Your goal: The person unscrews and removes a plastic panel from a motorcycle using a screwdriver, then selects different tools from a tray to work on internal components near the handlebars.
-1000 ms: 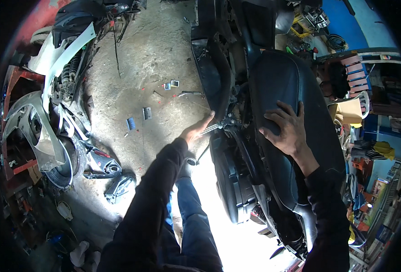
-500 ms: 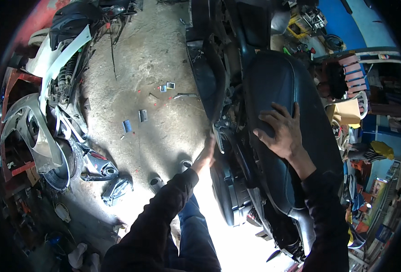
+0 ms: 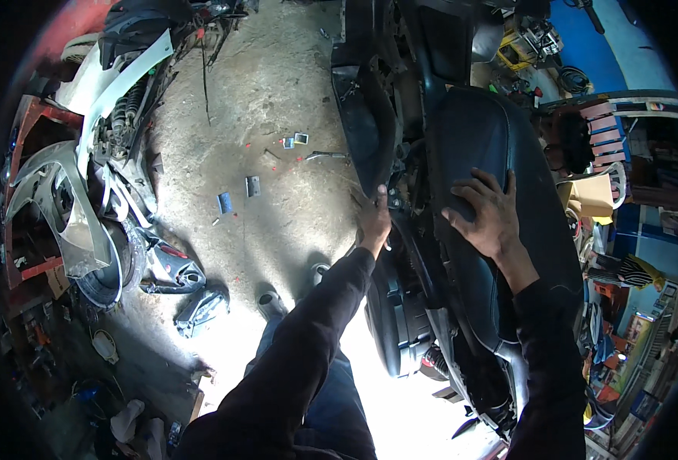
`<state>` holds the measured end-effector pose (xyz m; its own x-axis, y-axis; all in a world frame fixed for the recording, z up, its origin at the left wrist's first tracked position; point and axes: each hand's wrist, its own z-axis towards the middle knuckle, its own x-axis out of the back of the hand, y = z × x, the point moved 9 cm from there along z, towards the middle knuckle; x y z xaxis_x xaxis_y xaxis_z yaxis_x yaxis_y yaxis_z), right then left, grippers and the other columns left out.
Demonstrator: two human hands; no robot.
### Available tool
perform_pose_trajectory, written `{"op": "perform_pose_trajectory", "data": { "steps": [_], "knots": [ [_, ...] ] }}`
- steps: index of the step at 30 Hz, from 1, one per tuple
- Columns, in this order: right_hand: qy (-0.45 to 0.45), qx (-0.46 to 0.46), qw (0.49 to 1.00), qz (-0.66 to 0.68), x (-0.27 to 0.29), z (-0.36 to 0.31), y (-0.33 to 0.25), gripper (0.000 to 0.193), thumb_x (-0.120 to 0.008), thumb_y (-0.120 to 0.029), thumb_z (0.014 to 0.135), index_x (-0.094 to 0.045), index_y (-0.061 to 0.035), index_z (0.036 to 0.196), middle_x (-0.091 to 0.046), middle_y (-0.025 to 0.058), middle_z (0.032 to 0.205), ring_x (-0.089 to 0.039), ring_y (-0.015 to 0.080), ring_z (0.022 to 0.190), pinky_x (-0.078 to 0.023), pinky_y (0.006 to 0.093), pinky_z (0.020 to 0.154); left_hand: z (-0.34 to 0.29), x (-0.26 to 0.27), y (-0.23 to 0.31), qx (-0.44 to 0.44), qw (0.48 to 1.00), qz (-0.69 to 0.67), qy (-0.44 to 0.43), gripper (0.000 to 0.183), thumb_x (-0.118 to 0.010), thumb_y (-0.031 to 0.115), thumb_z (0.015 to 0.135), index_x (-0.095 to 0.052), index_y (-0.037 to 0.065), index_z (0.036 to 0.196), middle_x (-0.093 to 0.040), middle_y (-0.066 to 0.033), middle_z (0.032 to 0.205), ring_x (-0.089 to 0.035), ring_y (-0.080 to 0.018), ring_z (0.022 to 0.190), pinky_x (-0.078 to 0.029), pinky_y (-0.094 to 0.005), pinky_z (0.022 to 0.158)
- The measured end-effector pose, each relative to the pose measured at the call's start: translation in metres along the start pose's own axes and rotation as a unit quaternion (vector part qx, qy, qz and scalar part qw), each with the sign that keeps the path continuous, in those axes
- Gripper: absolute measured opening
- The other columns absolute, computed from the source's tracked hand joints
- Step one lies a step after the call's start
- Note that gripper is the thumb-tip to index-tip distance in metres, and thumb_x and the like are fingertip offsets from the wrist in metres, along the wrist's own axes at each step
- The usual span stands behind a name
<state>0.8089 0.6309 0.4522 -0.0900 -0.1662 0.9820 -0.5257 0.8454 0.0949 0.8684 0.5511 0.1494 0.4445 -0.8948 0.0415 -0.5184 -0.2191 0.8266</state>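
Observation:
A dark motorbike or scooter stands along my right, its long black seat [image 3: 481,126] uppermost. My right hand [image 3: 488,215] lies on the seat with its fingers spread, holding nothing. At the rear end of a black side panel [image 3: 368,134], my left hand [image 3: 375,222] is closed round the panel's edge. Its thumb is on the side nearest the seat, and the other fingers are partly hidden. Beside that hand, mechanical parts [image 3: 406,195] show in the gap between panel and seat. A black wheel or rounded cover [image 3: 389,330] is below it.
On the concrete floor [image 3: 277,84] lie small blue and silver packets [image 3: 224,202], red bits and a thin metal tool [image 3: 327,156]. Another partly stripped motorbike with pale panels [image 3: 78,222] stands left. An open cardboard box [image 3: 588,195] and shelves of parts line the right.
My left hand has moved forward and slightly right, from beside the panel's end to closing on it. My right hand stays spread on the seat. The view has shifted slightly.

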Motion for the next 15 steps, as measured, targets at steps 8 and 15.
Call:
{"op": "perform_pose_trajectory", "data": {
  "steps": [8, 15],
  "knots": [
    [-0.079, -0.031, 0.996, -0.037, -0.008, -0.002, 0.003, 0.036, -0.056, -0.038, 0.086, -0.061, -0.0159, 0.115, -0.054, -0.0019, 0.125, -0.036, 0.0191, 0.13, -0.012, 0.0576, 0.112, -0.018, 0.039, -0.032, -0.033, 0.991, 0.08, -0.103, 0.065, -0.047, 0.048, 0.092, -0.04, -0.006, 0.128, -0.045, -0.0317, 0.126, -0.046, -0.044, 0.117, -0.039, -0.0436, 0.097],
    [-0.056, 0.009, 0.994, -0.091, -0.014, 0.004, -0.019, 0.035, -0.053, -0.031, 0.087, -0.058, -0.0155, 0.117, -0.052, 0.0034, 0.128, -0.038, 0.0222, 0.129, -0.019, 0.052, 0.111, -0.041, 0.145, -0.024, -0.031, 0.9, 0.314, -0.301, 0.071, -0.06, 0.051, 0.083, -0.047, -0.005, 0.124, -0.062, -0.0249, 0.109, -0.059, -0.0365, 0.106, -0.047, -0.0387, 0.089]
  ]
}}
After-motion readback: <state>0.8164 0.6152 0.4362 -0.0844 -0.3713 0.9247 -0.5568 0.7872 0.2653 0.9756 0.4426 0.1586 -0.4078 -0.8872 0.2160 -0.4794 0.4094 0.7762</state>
